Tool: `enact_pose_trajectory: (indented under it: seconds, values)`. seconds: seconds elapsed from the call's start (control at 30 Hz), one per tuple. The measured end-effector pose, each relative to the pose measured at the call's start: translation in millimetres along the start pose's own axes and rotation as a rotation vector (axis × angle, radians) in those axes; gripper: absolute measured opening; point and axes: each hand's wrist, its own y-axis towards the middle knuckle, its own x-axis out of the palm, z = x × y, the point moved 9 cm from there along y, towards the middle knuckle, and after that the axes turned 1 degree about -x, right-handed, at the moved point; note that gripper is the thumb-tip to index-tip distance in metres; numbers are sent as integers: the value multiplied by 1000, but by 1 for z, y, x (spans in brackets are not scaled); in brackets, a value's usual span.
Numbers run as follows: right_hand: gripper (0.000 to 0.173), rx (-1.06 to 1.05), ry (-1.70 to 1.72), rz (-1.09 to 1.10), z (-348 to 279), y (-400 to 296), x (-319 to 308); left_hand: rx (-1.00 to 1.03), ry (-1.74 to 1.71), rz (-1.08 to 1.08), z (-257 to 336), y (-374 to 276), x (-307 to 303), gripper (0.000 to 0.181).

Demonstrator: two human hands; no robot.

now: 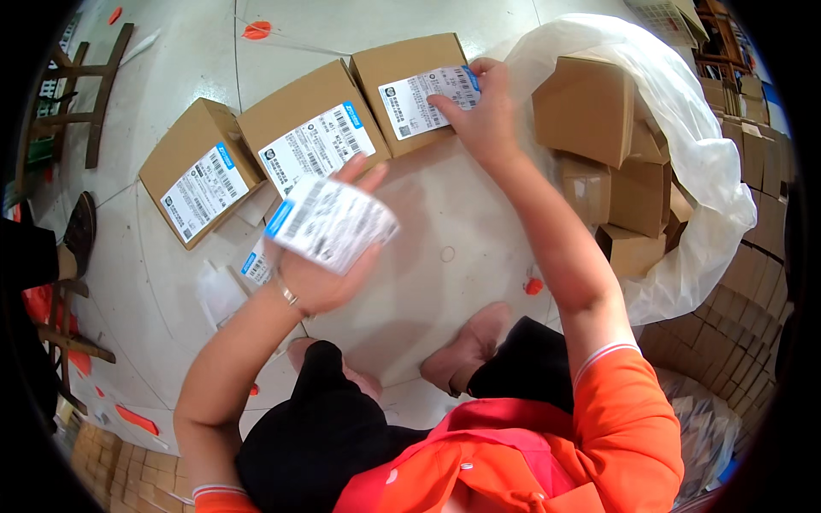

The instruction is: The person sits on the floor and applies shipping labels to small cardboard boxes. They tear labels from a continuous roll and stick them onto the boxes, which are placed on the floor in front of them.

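Observation:
Three closed cardboard boxes stand in a slanting row on the tiled floor. The left box (186, 147) and the middle box (301, 99) each bear a white shipping label with a blue end. On top of the right box (404, 54) lies another shipping label (414, 106). My right hand (484, 122) has its thumb on that label and its fingers at the label's blue end, by the box's right edge. My left hand (327, 276) holds blurred printed labels (333, 221) in front of the middle box; whether one or several sheets is unclear.
A large translucent plastic bag (699, 134) holding several cardboard boxes (580, 109) stands open at the right. Stacked cartons (737, 320) lie beyond it. Another label (256, 266) shows beside my left wrist. Wooden stools (96, 96) and another person's shoe (80, 218) are at the left.

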Motion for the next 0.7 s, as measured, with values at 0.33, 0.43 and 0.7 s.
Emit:
enact_pose_trajectory:
  seconds: [0.33,0.43,0.7]
  values:
    - [89,-119,-244,168,-20,-4,-18,84,458,-166,-25,77,64,59]
    - [80,-166,-402,180,-16,2,-27,101,435,-149,-19,80,61,57]
    - [36,395,-186,38,116,3,8,-142,-418,201,-22,12,16,45]
